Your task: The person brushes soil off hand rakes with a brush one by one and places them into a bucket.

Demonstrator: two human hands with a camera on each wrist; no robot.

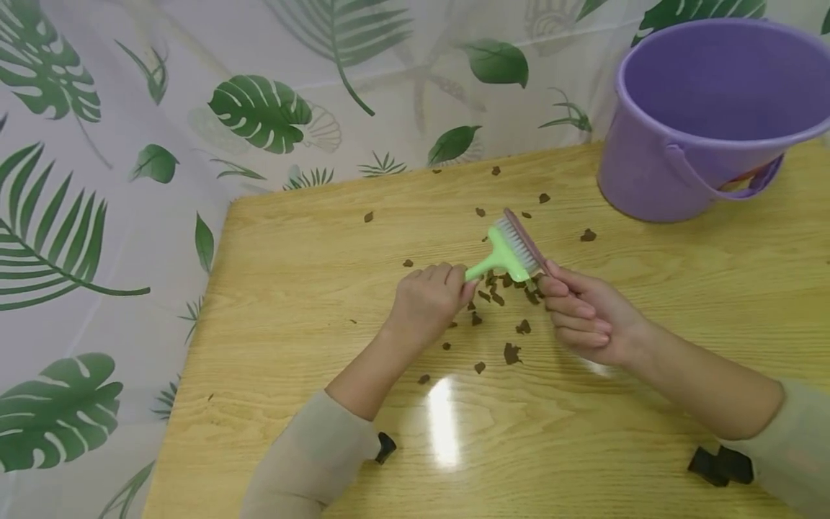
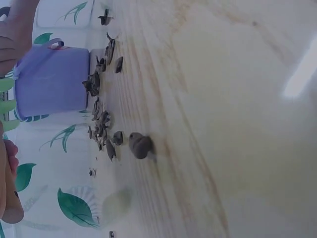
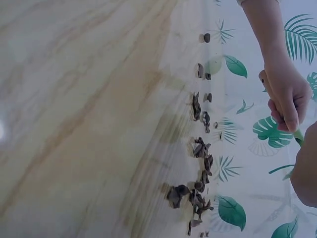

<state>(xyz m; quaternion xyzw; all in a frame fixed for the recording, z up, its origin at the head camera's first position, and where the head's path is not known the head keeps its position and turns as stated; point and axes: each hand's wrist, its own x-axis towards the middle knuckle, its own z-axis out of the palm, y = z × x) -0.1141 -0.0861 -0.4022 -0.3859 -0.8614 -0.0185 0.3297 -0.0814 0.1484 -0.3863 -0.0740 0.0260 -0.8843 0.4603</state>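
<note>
My left hand [image 1: 424,303] grips the handle of a light green brush [image 1: 502,256] with pale bristles. The handle's wood-coloured end [image 2: 13,210] pokes out of the fist in the left wrist view. A flat reddish-brown strip [image 1: 524,241] lies along the bristle tips; I cannot tell what kind of thing it is. My right hand [image 1: 593,317] pinches its lower end between thumb and fingers. Both hands are raised over the table, above dark brown crumbly scraps [image 1: 512,353]. The scraps cluster below the brush head, with several strewn around.
A purple bucket [image 1: 655,169] with its handle hanging down stands at the table's back right. The wooden table [image 1: 292,288] meets a leaf-patterned cloth [image 1: 402,65] at the back and left. Dark straps [image 1: 720,465] show near both sleeves.
</note>
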